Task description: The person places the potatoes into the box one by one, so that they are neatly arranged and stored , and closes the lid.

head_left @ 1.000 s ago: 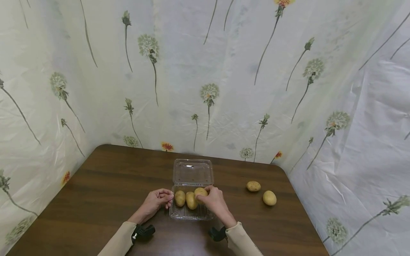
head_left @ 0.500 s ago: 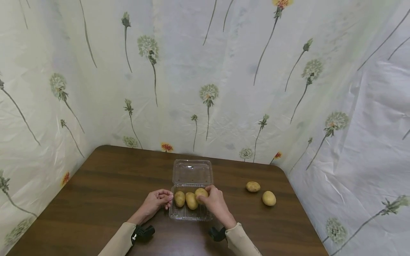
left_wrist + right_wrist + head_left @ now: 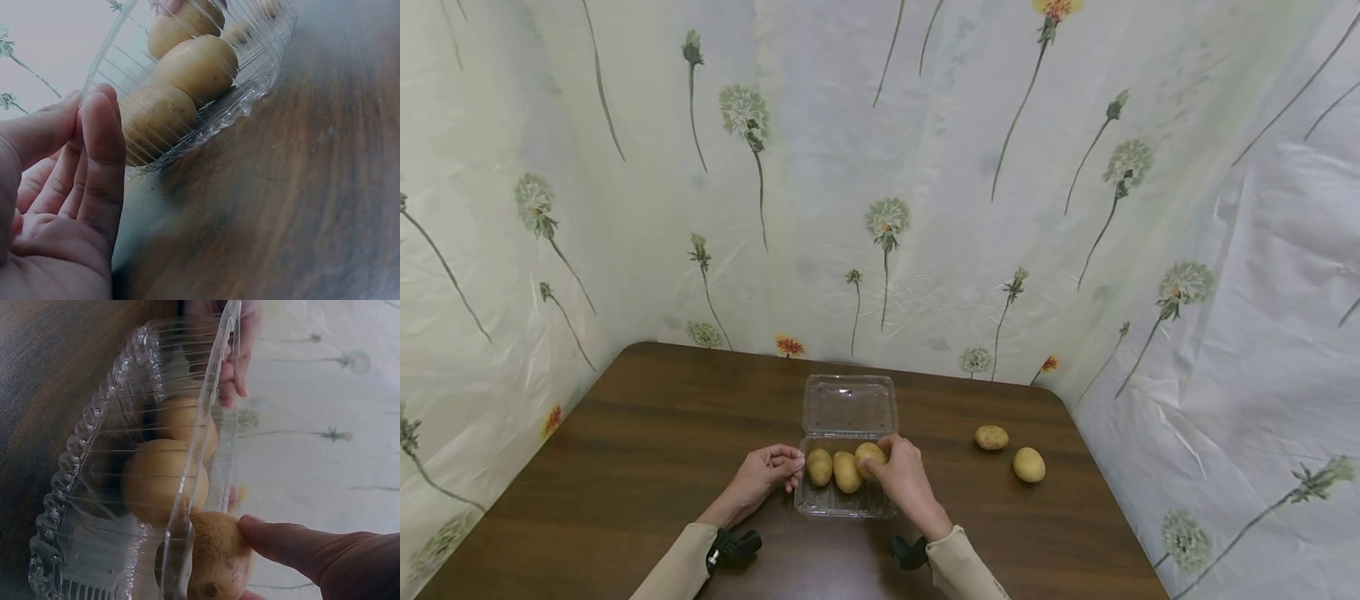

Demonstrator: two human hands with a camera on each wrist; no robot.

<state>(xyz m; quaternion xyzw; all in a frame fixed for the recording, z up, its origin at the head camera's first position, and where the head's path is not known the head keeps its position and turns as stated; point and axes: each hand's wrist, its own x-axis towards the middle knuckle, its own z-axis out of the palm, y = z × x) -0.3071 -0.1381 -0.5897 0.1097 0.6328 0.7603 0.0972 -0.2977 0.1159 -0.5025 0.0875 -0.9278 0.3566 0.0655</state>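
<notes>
A clear plastic clamshell container (image 3: 842, 507) stands on the table with its lid (image 3: 850, 406) tipped back. Thumb and forefinger of my left hand (image 3: 763, 477) pinch the container's left rim, as the left wrist view shows closely. Two potatoes lie side by side inside: a left potato (image 3: 819, 467) and a middle potato (image 3: 847, 473). With thumb and fingers, my right hand (image 3: 908, 477) grips a third potato (image 3: 219, 556) at the container's right side, at rim height and close to the middle one. The far fingers of that hand are mostly hidden behind the potato.
Two more potatoes rest on the brown wooden table (image 3: 685, 433) to the right: a smaller potato (image 3: 991, 437) farther back and a paler potato (image 3: 1028, 465) nearer the right edge. A flower-patterned curtain (image 3: 820, 275) hangs behind and beside the table.
</notes>
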